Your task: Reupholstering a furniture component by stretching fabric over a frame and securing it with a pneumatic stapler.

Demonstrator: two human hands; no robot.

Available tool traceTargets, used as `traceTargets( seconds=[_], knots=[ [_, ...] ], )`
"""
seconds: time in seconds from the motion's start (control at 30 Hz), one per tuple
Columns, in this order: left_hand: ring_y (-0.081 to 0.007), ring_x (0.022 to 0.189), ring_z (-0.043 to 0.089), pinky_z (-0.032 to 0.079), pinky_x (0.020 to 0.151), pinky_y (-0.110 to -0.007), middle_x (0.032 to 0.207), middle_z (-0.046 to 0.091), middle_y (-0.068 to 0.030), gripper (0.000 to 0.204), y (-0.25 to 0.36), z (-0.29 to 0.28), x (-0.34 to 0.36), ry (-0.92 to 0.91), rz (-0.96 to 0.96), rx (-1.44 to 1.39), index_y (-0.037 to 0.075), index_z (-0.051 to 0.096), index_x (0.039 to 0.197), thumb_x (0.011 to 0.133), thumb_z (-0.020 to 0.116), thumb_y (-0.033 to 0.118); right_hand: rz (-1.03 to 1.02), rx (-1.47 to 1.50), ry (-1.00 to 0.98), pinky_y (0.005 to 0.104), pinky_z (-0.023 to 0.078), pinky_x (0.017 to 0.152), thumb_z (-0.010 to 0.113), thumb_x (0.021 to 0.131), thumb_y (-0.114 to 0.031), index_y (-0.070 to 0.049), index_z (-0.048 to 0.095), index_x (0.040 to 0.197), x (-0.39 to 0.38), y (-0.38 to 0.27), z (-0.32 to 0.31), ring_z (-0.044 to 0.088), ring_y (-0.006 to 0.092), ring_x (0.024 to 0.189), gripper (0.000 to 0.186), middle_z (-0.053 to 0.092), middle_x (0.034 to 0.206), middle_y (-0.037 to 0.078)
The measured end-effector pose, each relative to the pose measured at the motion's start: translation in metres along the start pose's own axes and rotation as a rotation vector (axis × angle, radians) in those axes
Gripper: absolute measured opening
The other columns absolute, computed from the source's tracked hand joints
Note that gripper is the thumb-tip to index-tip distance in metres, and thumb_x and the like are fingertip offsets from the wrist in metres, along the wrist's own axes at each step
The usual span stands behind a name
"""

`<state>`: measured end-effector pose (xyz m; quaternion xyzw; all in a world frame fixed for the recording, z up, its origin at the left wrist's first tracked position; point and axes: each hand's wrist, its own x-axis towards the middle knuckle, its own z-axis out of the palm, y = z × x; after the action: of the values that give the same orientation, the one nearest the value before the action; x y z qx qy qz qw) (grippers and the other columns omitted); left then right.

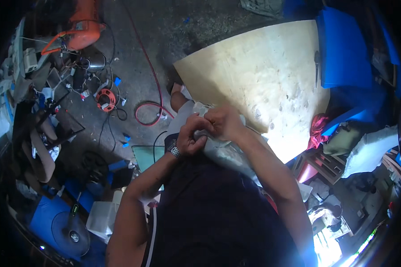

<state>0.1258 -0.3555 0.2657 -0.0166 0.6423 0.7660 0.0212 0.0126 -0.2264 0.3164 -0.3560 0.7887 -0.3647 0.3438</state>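
Observation:
On my lap lies a bulky, whitish-grey, cloth-like piece (229, 153), its exact kind unclear. Over its upper end my two hands meet. My left hand (192, 134), with a metal watch at the wrist, is closed with curled fingers and thumb at the edge of the piece. Pressed against its fingertips, my right hand (226, 123) is also closed, in a pinch on the same material. Whether something small sits between the fingertips is hidden. Just beyond my hands stands a large pale wooden board (263, 71) with a curved far edge.
Blue foam-like sheets (345, 49) stand right of the board, near a red cloth (317, 130) and a pale cushion (372, 151). A red hose (153, 73) crosses the floor by an orange tank (83, 33) and cable reel (106, 100). A fan (71, 233) is at lower left.

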Motion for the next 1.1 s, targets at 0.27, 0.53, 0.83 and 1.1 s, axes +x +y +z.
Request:
traceTargets(
  seconds=[0.27,0.53,0.83,1.1],
  knots=[
    [-0.0172,0.078,0.054,0.038,0.089,-0.038,0.073,0.06,-0.0012,0.004,0.007,-0.019,0.024,-0.123,-0.202,-0.032,0.007,0.058,0.082,0.081,0.059,0.011,0.215,0.1,0.068,0.0308,0.037,0.049,0.058,0.086,-0.023,-0.003,0.06,0.069,0.003,0.024,0.014,0.046,0.0232,0.049,0.026,0.055,0.059,0.007],
    [-0.0194,0.079,0.056,0.037,0.09,-0.037,0.082,0.062,-0.0043,0.003,0.028,-0.04,0.056,-0.4,-0.632,-0.033,0.006,0.059,0.08,0.082,0.06,0.008,0.124,0.389,-0.17,0.0298,0.04,0.059,0.065,0.078,-0.015,-0.002,0.063,0.078,0.001,0.043,-0.041,0.051,0.0198,0.065,0.013,0.061,0.076,0.007],
    [-0.023,0.086,0.059,0.038,0.09,-0.038,0.087,0.062,-0.0093,0.005,0.018,-0.026,0.042,-0.376,-0.239,0.131,0.004,0.06,0.079,0.078,0.064,0.006,0.256,0.462,-0.238,0.0283,0.04,0.06,0.068,0.075,-0.015,-0.002,0.064,0.08,-0.009,0.037,-0.058,0.051,0.0177,0.066,0.014,0.061,0.077,0.005],
    [-0.0233,0.083,0.058,0.045,0.074,-0.033,0.088,0.062,-0.0088,0.01,0.018,-0.032,0.045,-0.408,-0.293,0.157,0.003,0.062,0.079,0.076,0.068,0.01,0.297,0.412,-0.295,0.0275,0.041,0.063,0.071,0.073,-0.013,-0.005,0.065,0.083,-0.007,0.053,-0.047,0.052,0.0178,0.068,0.014,0.061,0.077,0.002]
  ],
)
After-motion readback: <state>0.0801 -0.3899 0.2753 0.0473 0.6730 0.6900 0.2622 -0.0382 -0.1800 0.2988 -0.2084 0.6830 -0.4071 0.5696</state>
